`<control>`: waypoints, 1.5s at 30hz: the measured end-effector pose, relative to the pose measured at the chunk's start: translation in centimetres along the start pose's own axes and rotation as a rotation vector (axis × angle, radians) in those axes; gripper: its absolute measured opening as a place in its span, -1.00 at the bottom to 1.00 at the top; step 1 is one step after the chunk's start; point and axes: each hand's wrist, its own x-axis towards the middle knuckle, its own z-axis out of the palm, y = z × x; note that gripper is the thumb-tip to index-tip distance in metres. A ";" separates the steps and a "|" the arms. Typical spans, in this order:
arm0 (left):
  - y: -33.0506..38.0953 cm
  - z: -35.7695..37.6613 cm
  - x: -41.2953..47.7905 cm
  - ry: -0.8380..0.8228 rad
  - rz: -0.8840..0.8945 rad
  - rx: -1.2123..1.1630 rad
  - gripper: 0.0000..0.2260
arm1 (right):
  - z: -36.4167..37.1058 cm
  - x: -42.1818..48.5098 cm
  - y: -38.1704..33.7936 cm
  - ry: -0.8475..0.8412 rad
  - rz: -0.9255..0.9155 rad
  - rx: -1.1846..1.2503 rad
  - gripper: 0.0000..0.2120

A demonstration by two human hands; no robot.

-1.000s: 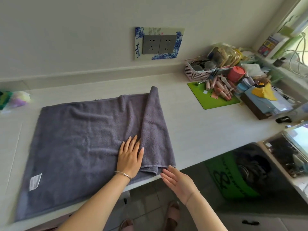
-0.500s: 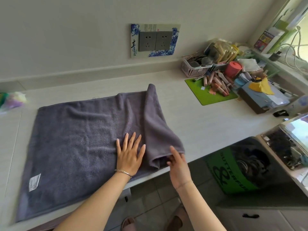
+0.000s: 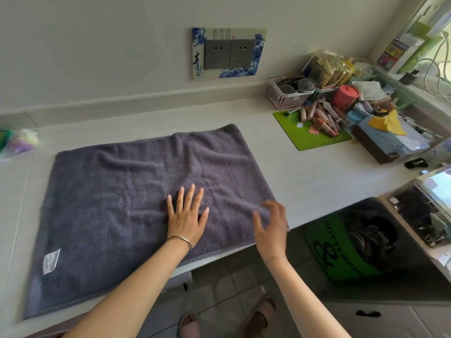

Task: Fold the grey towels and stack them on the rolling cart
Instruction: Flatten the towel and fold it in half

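Over the near edge of the worktop [image 3: 305,176] my left arm comes in from 7 o'clock, and my left hand [image 3: 186,222] lies palm down on the towel [image 3: 117,191], a little right of its middle. Its fingers [image 3: 189,195] are straight and spread, pointing to 12 o'clock. They press flat on the cloth and grip nothing. A bracelet [image 3: 179,239] sits at the wrist.

My right arm comes in from 5 o'clock. My right hand [image 3: 271,228] is at the towel's near right corner, at 3 o'clock from the left one, and it is blurred. Its fingers are apart and loosely bent, thumb out to the side, holding nothing that I can see. I cannot tell whether they touch the cloth.

The towel lies spread flat with shallow creases, its near edge along the worktop's front, a white label [image 3: 51,261] near its 8 o'clock corner.

At 2 o'clock from the towel, well apart, a green mat [image 3: 310,140] carries pink tubes [image 3: 322,118], with a pink basket [image 3: 285,97] and a red cup [image 3: 345,96] behind it. Wall sockets [image 3: 228,53] are at 12 o'clock. Below the worktop at 4 o'clock stands a green and black bag [image 3: 341,245].
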 end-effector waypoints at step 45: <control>-13.3 -3.0 18.9 -0.060 -0.243 0.038 -0.49 | 18.7 25.2 -3.2 -0.434 -0.437 -0.704 -0.39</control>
